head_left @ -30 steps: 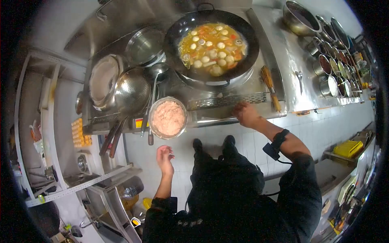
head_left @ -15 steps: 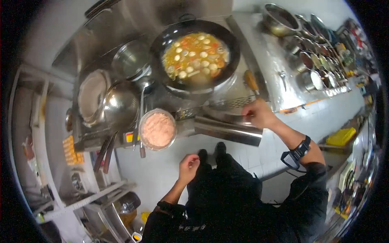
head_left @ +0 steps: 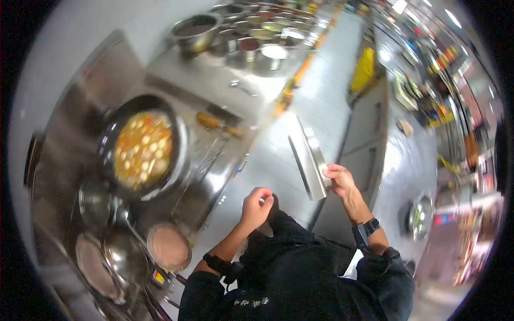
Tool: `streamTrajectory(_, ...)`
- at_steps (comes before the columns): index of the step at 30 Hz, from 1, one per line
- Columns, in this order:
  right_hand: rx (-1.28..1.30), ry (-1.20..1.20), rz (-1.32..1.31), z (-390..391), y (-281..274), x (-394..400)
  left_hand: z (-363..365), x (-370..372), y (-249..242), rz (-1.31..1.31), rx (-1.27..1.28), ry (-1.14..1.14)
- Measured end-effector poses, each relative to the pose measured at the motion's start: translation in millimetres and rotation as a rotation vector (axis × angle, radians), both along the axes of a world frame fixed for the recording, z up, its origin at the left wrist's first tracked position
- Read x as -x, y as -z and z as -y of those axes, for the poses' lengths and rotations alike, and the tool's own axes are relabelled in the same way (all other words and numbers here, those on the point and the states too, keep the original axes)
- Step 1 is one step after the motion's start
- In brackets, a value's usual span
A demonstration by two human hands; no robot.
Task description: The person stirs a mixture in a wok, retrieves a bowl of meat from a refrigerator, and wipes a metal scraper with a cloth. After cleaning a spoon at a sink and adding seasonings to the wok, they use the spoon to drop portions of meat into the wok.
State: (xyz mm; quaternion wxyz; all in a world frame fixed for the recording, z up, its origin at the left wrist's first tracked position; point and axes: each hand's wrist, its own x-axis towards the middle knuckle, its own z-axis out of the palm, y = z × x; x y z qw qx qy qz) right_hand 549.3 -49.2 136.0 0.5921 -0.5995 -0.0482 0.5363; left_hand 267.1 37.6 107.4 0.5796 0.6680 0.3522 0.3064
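Note:
My right hand is closed around the near end of a long, folded stainless steel panel, held in the air above the floor aisle. The panel's far part is blurred. In front of my body, my left hand has its fingers curled in, and I see nothing in it. A black wok sits on the stove to the left, with yellow-orange soup and pale round pieces in it. Below it, a round container of pinkish minced food stands at the stove's front edge.
Steel pots and seasoning containers line the counter beyond the stove. A wooden-handled tool lies beside the wok. On the right runs a long steel worktop with a metal bowl on it. A strainer rests at lower left.
My view has swung right, away from the stove. The panel has left the stove's front edge and is now in my right hand over the aisle. My left hand stays curled.

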Motion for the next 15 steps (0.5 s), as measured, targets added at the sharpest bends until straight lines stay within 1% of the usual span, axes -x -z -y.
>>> streamTrajectory(3,0.07,0.15,0.079,51,0,-17,14,-40,1,-0.034,-0.011,0.203)
streamTrajectory(4,0.033,0.173,0.095,67,4,-23,19,-51,3,-0.047,-0.014,0.267)
streamTrajectory(7,0.064,0.29,0.166,103,26,-45,30,-86,13,-0.058,-0.034,0.406)
streamTrajectory(9,0.118,0.339,0.16,114,37,-60,34,-107,19,-0.099,-0.051,0.455)
streamTrajectory(12,0.241,0.331,0.209,119,66,-85,33,-136,31,-0.211,-0.085,0.462)
streamTrajectory(14,0.3,0.27,0.259,115,95,-107,32,-148,46,-0.281,-0.115,0.434)
streamTrajectory(15,0.331,0.24,0.28,111,98,-111,32,-152,47,-0.304,-0.079,0.421)
